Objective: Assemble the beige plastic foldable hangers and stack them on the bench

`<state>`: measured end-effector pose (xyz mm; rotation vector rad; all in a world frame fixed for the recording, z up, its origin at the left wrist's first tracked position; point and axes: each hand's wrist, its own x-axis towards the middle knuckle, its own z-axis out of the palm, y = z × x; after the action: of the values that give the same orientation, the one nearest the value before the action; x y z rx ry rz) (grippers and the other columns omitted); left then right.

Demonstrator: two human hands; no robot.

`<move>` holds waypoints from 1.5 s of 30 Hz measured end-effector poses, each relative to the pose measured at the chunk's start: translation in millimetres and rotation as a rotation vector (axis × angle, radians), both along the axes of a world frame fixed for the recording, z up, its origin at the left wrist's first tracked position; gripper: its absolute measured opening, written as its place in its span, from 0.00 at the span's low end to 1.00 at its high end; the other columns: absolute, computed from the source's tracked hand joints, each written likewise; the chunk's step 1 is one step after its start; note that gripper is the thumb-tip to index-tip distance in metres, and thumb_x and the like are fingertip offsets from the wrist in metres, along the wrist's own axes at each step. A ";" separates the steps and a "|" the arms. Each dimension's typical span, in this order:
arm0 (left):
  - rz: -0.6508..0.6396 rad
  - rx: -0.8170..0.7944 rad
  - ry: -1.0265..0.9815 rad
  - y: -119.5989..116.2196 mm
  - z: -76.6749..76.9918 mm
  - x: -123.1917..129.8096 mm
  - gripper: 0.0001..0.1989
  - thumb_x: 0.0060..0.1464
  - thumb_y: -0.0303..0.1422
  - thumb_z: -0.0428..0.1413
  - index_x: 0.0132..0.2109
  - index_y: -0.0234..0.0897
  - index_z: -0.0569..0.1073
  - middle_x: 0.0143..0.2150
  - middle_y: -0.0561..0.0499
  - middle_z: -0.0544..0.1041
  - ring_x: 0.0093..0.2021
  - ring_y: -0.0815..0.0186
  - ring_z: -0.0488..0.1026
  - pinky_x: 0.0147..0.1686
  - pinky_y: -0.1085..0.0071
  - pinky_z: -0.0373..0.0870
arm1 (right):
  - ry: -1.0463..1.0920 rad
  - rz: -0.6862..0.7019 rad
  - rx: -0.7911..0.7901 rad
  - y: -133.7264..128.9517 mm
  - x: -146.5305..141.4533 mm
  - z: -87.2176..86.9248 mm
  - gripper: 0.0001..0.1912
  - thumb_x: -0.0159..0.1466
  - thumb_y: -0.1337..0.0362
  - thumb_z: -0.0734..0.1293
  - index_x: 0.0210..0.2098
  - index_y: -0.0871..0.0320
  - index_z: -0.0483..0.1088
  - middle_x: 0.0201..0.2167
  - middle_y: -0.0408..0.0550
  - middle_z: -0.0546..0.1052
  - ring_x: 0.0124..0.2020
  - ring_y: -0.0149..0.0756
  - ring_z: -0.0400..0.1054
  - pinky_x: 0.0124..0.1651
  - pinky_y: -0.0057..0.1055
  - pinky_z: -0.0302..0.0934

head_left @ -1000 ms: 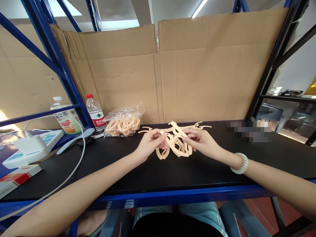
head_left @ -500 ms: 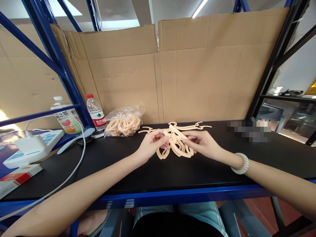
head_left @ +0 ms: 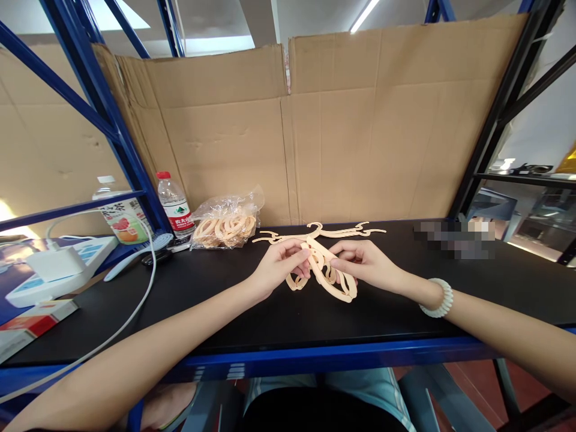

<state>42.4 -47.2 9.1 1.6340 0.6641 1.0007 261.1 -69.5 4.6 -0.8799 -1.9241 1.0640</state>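
Note:
In the head view, a beige folding hanger (head_left: 338, 293), folded into a narrow loop, is held between my hands above the black tabletop. My left hand (head_left: 281, 264) pinches its upper left end with thumb and fingers. On its right side, the thumb and fingers of my right hand (head_left: 369, 263) close around the hanger. Behind it lie more folded beige hangers (head_left: 297, 282), partly covered by my fingers. Farther back, unfolded hangers (head_left: 344, 233) with their arms spread rest on the table.
A clear bag of beige hangers (head_left: 227, 228) lies at the back left, beside a red-capped water bottle (head_left: 176, 207). Further left are a brush (head_left: 135, 255), a power strip (head_left: 60, 276) with a white cable and a small box (head_left: 36, 324). Cardboard (head_left: 337, 138) walls the back.
The held hanger has tilted, its lower end swinging down and toward me. My hands have shifted only slightly and keep their hold.

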 end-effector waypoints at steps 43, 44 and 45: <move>0.037 0.063 0.152 -5.8 -4.8 7.9 0.16 0.53 0.42 0.61 0.40 0.33 0.72 0.29 0.49 0.79 0.27 0.67 0.77 0.26 0.74 0.73 | -0.051 -0.040 0.063 9.1 -4.1 -2.5 0.22 0.59 0.48 0.68 0.21 0.60 0.65 0.18 0.40 0.66 0.19 0.23 0.55 0.21 0.24 0.46; 0.057 0.081 0.142 -3.9 -4.7 6.5 0.15 0.53 0.41 0.60 0.41 0.33 0.72 0.31 0.48 0.79 0.30 0.65 0.78 0.28 0.74 0.74 | -0.040 -0.060 0.056 11.3 -1.3 -2.3 0.22 0.58 0.48 0.68 0.21 0.60 0.65 0.18 0.39 0.65 0.19 0.23 0.54 0.20 0.24 0.46; 0.086 0.105 0.134 -1.6 -4.2 4.5 0.15 0.53 0.41 0.60 0.42 0.33 0.72 0.34 0.46 0.80 0.32 0.64 0.79 0.29 0.73 0.74 | -0.024 -0.088 0.042 14.2 2.4 -1.9 0.22 0.58 0.48 0.68 0.21 0.60 0.65 0.17 0.39 0.64 0.18 0.23 0.53 0.20 0.25 0.45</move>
<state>46.9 -48.8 4.9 1.7890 0.7880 1.0086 263.5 -55.3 2.7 -0.9485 -1.9032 0.9620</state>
